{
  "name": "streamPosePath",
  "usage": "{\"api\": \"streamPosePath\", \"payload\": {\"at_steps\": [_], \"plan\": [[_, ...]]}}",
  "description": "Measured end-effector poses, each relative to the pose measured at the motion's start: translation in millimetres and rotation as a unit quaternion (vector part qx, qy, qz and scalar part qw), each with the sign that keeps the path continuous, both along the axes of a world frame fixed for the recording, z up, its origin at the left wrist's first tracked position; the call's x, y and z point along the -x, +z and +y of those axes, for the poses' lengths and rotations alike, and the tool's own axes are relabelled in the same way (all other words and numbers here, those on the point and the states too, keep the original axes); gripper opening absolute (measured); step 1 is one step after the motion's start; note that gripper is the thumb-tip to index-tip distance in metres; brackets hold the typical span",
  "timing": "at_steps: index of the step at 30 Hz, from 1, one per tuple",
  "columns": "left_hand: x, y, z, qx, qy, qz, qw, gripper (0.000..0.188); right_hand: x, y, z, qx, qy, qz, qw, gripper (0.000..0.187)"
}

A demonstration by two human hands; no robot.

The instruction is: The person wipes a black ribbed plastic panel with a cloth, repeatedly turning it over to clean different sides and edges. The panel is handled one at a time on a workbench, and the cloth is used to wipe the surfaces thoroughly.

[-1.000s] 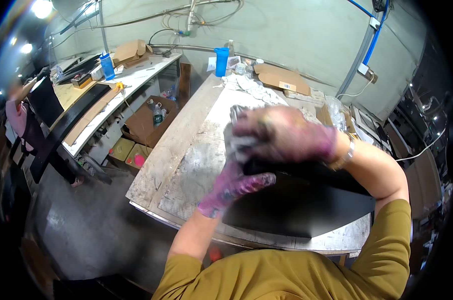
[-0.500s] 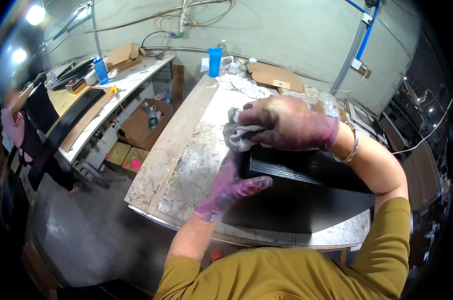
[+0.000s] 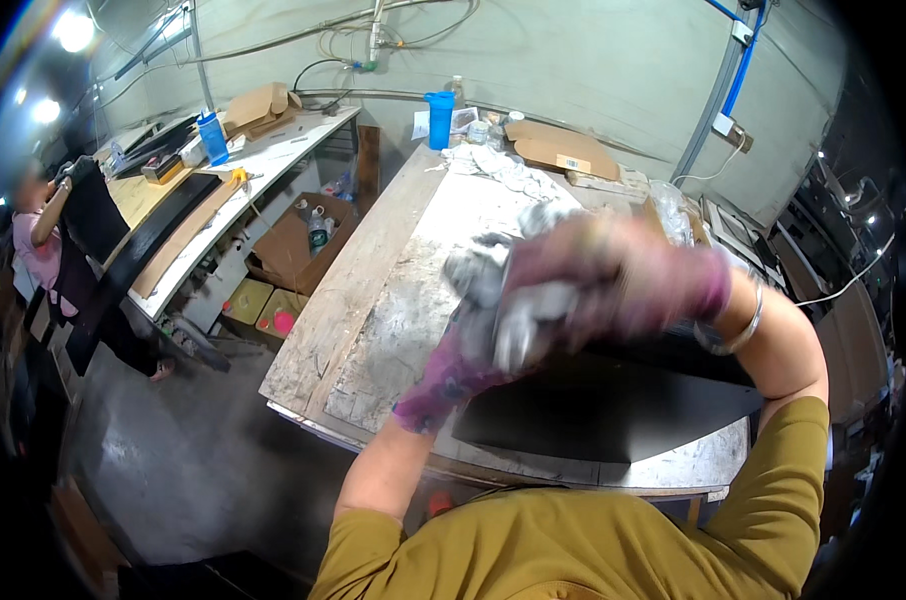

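Observation:
My right hand [image 3: 613, 285], in a purple-stained work glove and smeared by motion, is closed on a crumpled grey-white rag [image 3: 521, 325]. Hand and rag are over the left end of a black board-like piece [image 3: 603, 415], which rests on the worktable [image 3: 373, 335] right before me. My left hand [image 3: 448, 375], gloved in purple as well, is at that same left end. The rag covers its fingers, so I cannot see how they are bent or whether they touch the rag.
White cloths [image 3: 503, 172], a blue cup [image 3: 439, 120] and flattened cardboard [image 3: 563, 150] lie along the table's far side. Left of it stands a bench [image 3: 263, 160] with a blue bottle [image 3: 213, 138]. A person [image 3: 48, 235] there holds a black panel [image 3: 95, 205].
The rag has come down and nearer, over my left hand's fingers and thumb, which showed apart before. My right hand has become blurred. The view has shifted slightly.

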State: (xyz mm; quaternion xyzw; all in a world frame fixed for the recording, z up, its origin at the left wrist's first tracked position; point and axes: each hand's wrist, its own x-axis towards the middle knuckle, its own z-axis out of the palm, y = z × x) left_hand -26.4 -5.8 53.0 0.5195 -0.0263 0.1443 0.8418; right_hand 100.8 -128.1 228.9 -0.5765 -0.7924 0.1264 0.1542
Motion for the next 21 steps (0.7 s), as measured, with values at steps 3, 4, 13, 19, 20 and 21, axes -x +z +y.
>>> {"api": "streamPosePath", "payload": {"at_steps": [3,4,13,19,20,21], "plan": [[1,21,-14,-0.12,0.055,-0.121,0.984,0.111,-56,32,-28,-0.129,-0.243,0.39,0.879,0.042],[2,18,-14,-0.124,0.056,-0.121,0.983,0.112,-69,38,-37,-0.136,-0.188,0.392,0.89,0.042],[2,19,-19,-0.052,0.039,-0.118,0.991,0.102,-4,-26,5,-0.017,-0.109,0.045,0.993,0.037],[3,11,-14,-0.078,0.053,-0.104,0.99,0.097,17,-11,2,-0.023,0.0,-0.06,0.998,0.037],[6,10,-14,-0.093,0.055,-0.086,0.99,0.098,16,-14,5,-0.003,0.003,-0.001,1.0,0.036],[9,9,-14,-0.107,0.057,-0.068,0.99,0.099,17,-13,9,0.016,0.006,0.058,0.998,0.035]]}}
